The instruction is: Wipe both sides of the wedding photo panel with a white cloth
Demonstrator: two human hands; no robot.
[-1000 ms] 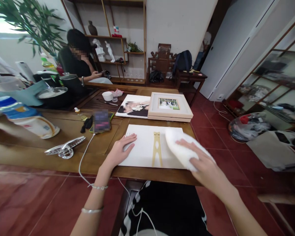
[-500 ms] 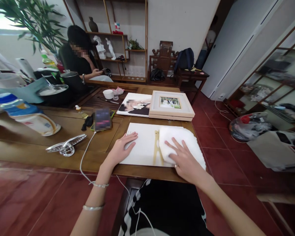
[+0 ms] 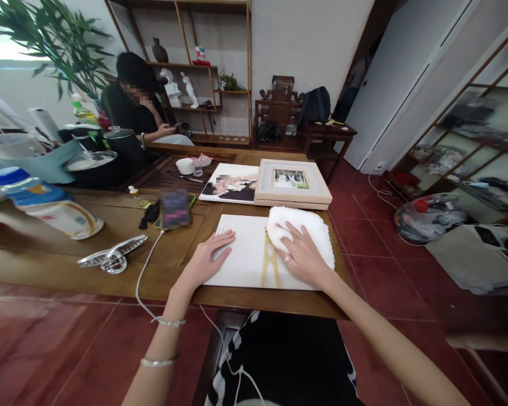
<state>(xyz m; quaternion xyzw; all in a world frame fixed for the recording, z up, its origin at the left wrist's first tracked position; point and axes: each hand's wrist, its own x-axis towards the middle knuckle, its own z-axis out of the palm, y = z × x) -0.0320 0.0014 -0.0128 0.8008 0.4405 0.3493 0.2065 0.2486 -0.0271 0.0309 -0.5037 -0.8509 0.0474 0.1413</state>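
Note:
A white panel [image 3: 241, 248] lies flat near the table's front edge. Two tan strips [image 3: 271, 265] with oval gaps run down its middle. My left hand [image 3: 205, 259] rests on the panel's left edge, fingers stretched out and holding nothing. A fluffy white cloth [image 3: 317, 234] with a scalloped edge covers the panel's upper right part. On top of it lies my right hand [image 3: 302, 254], fingers spread and pressing down; the palm side is hidden.
Behind the panel are a wooden picture frame [image 3: 315, 192] and a photo print [image 3: 232, 192]. To the left lie a phone [image 3: 175, 208] on a white cable, a shiny metal tool [image 3: 114, 254] and a blue-capped bottle [image 3: 46, 200]. A person [image 3: 139, 107] sits across the table.
My right hand and the cloth have slid away from me and slightly left, baring the panel's lower right part. My left hand stays in place on the panel.

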